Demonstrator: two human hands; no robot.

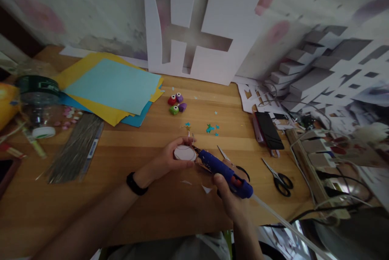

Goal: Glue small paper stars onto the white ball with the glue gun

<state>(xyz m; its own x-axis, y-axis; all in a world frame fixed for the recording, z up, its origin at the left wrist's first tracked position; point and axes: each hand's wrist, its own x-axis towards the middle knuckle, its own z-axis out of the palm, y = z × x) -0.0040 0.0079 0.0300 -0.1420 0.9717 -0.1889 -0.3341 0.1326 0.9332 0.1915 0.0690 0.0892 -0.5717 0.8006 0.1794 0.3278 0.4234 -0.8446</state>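
Note:
A small white paper disc (184,153) rests in my left hand (174,155), its fingers and thumb closed around the edge. My right hand (229,195) grips a blue glue gun (223,170) by its handle, with a long pale glue stick (282,221) trailing out of the back. The gun's nozzle points left and meets or nearly meets the disc's right edge; contact cannot be told. A pair of scissors (226,154) lies partly hidden behind the gun. White paper scraps (206,189) lie below the hands, and small blue stars (210,128) lie beyond them.
Red, green and purple pieces with eyes (177,104) sit farther back. Coloured paper sheets (115,83), a bundle of thin wires (74,150) and a plastic bottle (39,102) occupy the left. Black-handled scissors (281,181), a dark phone-like object (269,130) and a cabled power strip (319,154) lie right.

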